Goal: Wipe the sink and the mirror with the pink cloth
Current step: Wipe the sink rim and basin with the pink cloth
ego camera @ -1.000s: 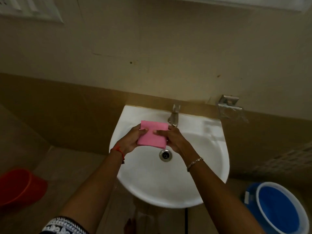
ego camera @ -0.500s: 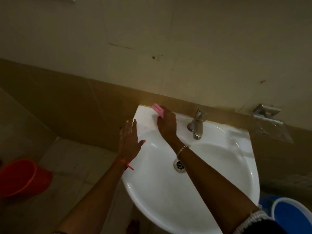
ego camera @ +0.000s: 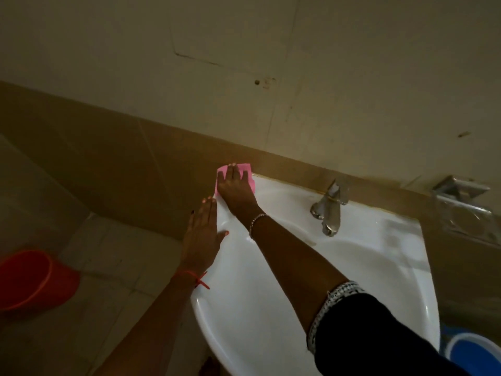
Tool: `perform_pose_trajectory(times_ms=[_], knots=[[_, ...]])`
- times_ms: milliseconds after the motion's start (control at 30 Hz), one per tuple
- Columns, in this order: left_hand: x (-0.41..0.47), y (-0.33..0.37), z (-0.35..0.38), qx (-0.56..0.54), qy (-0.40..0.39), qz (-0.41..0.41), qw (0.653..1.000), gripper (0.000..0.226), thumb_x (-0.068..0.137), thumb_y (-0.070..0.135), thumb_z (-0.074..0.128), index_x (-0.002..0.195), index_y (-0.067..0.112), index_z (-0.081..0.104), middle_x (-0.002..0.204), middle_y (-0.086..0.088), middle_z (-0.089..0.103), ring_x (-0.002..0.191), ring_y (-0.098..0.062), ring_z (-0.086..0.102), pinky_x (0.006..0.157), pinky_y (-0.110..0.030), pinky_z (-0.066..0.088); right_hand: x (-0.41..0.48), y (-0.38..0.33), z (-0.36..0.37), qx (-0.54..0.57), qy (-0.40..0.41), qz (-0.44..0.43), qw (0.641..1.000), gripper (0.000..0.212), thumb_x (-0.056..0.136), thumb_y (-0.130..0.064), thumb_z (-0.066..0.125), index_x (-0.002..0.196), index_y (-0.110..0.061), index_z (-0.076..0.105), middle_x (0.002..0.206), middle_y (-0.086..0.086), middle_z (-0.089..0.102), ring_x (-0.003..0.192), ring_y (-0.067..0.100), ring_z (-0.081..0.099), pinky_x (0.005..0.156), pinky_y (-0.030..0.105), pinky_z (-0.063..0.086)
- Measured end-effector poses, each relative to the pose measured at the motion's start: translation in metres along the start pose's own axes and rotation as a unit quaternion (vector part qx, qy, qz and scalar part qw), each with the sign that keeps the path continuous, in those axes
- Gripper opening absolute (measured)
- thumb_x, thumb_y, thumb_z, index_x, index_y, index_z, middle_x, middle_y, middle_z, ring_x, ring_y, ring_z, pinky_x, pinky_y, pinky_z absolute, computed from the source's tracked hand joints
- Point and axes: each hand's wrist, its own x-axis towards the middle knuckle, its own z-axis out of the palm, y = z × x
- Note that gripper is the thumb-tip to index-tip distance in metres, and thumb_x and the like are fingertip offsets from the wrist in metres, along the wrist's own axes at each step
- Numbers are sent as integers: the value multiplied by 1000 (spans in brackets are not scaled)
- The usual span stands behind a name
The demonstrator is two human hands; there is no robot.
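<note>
Where the white glazed ceramic sink (ego camera: 271,308) meets the wall at its back left corner, the flat pink rectangular cloth (ego camera: 246,168) lies spread on the rim. Its far edge reaches the brown tiled band behind the sink.

The right hand (ego camera: 233,185) lies on top of the cloth with fingers straight and slightly spread. It presses down and grips nothing; pink shows past the fingertips and on both sides. The left hand (ego camera: 202,234) rests flat on the left edge of the sink, just beside the right wrist, with fingers extended and together, and it holds nothing.

Handling assessment: the cloth appears thin, light and soft, with no stiffness of its own. On glazed ceramic it should slide easily, and it would probably bunch if pushed by the fingertips alone. Apply pressure through the whole palm at the cloth's centre. To lift it, pinch one free edge or corner and gather it into the hand.

The chrome metal tap (ego camera: 329,210) stands at the back edge of the sink, well apart from the cloth. A clear soap holder on a metal bracket (ego camera: 463,207) is fixed to the wall beyond the back right corner. On the floor, a red plastic bucket (ego camera: 32,280) stands to the left and a blue plastic bucket (ego camera: 477,354) to the right. The mirror is not in view.
</note>
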Motion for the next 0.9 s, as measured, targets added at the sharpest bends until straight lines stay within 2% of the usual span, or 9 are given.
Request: perform_pose_trajectory(times_ms=[133, 233, 333, 400, 500, 633, 800, 900], knots=[[-1, 1, -2, -6, -8, -5, 1000, 73, 91, 33, 50, 146, 8, 9, 157, -13, 10, 146, -27, 9, 119, -41, 7, -11, 21, -2, -44, 2, -28, 999, 56, 92, -2, 47, 140, 4, 20, 143, 34, 30, 133, 43, 32, 109, 55, 27], [-1, 1, -2, -20, -16, -9, 1000, 75, 91, 32, 51, 146, 7, 9, 157, -12, 10, 146, -27, 9, 118, -41, 12, -30, 37, 5, -65, 11, -4, 998, 56, 91, 0, 49, 139, 6, 22, 140, 34, 35, 130, 43, 38, 107, 56, 29], [-2, 1, -3, -24, -27, -15, 999, 76, 90, 31, 52, 147, 7, 7, 157, -12, 9, 146, -27, 8, 118, -42, 13, -46, 52, 13, -96, 25, 41, 994, 61, 75, -9, 72, 129, 0, 46, 124, 27, 57, 115, 37, 57, 96, 53, 44], [-2, 2, -4, -23, -27, -17, 999, 77, 90, 31, 52, 147, 7, 6, 158, -12, 8, 146, -26, 6, 117, -40, 13, -54, 57, 16, -98, 43, 60, 993, 61, 65, -12, 80, 120, -2, 56, 113, 22, 65, 106, 34, 63, 90, 53, 49], [-2, 3, -4, -17, -25, -11, 999, 76, 91, 28, 52, 146, 5, 5, 158, -12, 6, 146, -25, 5, 117, -37, 15, -70, 70, 18, -112, 67, 101, 986, 58, 61, -8, 80, 115, -2, 60, 108, 21, 68, 101, 33, 65, 90, 51, 49], [-2, 4, -6, -16, -29, -8, 999, 76, 91, 26, 52, 146, 3, 6, 157, -14, 6, 146, -27, 4, 117, -37, 14, -90, 88, 24, -125, 61, 180, 974, 46, 67, -9, 77, 110, -3, 62, 104, 20, 69, 97, 32, 66, 86, 47, 55], [-4, 5, -7, -23, -28, -10, 999, 76, 91, 27, 53, 146, 4, 5, 157, -14, 7, 146, -27, 5, 118, -39, 13, -91, 78, 19, -116, 5, 242, 963, 32, 71, -12, 76, 101, -3, 65, 96, 19, 72, 86, 29, 70, 70, 38, 60], [-4, 6, -6, -39, -27, -19, 999, 77, 91, 27, 53, 146, 5, 4, 157, -13, 7, 146, -26, 5, 118, -38, 12, -89, 68, 14, -116, -21, 277, 954, 30, 77, -14, 73, 104, -7, 64, 95, 14, 73, 84, 25, 70, 73, 33, 60]])
